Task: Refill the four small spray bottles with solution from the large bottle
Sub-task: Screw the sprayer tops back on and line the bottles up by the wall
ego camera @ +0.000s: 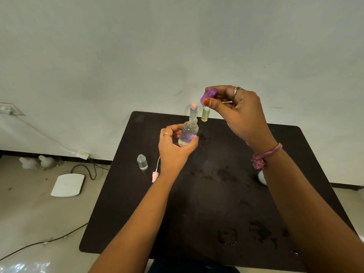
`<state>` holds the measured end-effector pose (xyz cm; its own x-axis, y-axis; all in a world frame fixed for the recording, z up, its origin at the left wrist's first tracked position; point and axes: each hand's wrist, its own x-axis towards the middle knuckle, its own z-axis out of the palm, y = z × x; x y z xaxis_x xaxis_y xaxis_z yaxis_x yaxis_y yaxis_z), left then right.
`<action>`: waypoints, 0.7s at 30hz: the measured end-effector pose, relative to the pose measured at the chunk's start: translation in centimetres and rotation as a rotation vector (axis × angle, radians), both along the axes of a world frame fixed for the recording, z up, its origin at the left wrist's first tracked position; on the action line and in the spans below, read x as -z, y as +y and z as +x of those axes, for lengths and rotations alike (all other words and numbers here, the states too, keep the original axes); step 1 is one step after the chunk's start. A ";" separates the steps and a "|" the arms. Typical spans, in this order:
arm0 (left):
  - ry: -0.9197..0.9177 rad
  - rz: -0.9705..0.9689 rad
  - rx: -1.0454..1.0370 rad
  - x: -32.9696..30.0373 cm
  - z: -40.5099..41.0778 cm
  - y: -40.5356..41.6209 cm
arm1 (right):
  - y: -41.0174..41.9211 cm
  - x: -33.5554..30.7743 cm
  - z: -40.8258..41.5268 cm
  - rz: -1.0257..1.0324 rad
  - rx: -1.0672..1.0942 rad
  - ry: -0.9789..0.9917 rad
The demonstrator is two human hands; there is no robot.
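- Two bare forearms reach out over a dark table, its near surface marked with wet patches.
- At the table's right edge, a white round object shows partly behind the right wrist, which wears a pink thread band.
- On the left side, a small clear bottle stands upright with no cap; just beside it lies a pink spray cap with its thin white tube.
- The left hand grasps a clear, uncapped bottle above the table's middle, fingers curled round its body, purple tint showing inside.
- The right hand, raised higher, pinches a purple spray cap between thumb and fingers.
- At the far edge stand a pink-capped bottle and, just beside it, a yellowish bottle.
- On the floor at left lie a white pad and dark cables.
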<state>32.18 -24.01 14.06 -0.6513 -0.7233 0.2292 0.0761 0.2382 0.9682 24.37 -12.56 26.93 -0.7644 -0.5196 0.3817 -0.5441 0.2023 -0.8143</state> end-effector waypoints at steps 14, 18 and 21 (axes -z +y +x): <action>0.079 0.044 0.035 -2.7 -0.1 1.1 | 0.5 -0.8 -0.8 0.134 -0.070 -0.071; 0.097 0.052 0.042 -3.3 -0.1 1.4 | 0.5 -0.9 -0.9 0.154 -0.087 -0.081; 0.101 0.044 0.040 -3.7 -0.2 1.5 | 0.5 -0.9 -0.9 0.134 -0.073 -0.067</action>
<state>31.99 -22.55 17.80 -0.6552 -0.7081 0.2633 0.1821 0.1903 0.9647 23.51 -12.07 27.85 -0.7439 -0.6177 0.2550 -0.5070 0.2731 -0.8175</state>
